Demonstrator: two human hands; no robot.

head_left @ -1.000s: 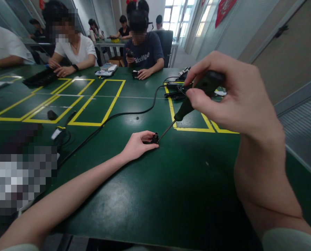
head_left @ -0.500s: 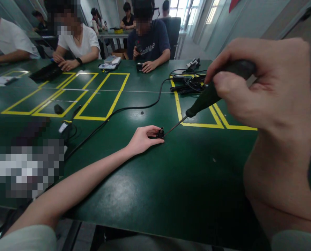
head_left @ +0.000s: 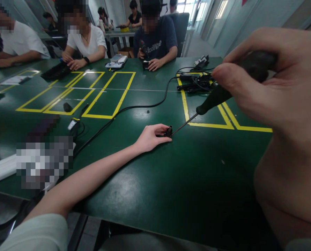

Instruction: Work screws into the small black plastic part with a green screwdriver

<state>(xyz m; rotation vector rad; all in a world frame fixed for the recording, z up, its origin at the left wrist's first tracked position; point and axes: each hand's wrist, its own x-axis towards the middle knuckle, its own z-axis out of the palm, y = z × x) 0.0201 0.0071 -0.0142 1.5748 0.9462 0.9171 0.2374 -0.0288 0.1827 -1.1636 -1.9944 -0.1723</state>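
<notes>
Between the thumb and fingers of my left hand (head_left: 150, 138) is a small black part (head_left: 168, 132) with a short metal-tipped post pointing up. That hand rests on the green table (head_left: 155, 184). My right hand (head_left: 283, 80), large and close to the camera at the right, is wrapped round the dark handle of a screwdriver (head_left: 215, 99). Its thin shaft slants down to the left, and the tip meets the right side of the black part. Whether the tip sits in a screw is too small to tell.
A black cable (head_left: 134, 107) crosses the table to a pile of black parts (head_left: 197, 83) at the back right. Yellow tape (head_left: 97, 115) marks rectangles. At left lie a white object (head_left: 3, 168) and a dark bar (head_left: 44, 127). People (head_left: 157, 38) work across the table.
The whole view has shifted, so the table and hands appear slightly further right. My right hand keeps its grip on the screwdriver, and my left hand still pinches the part.
</notes>
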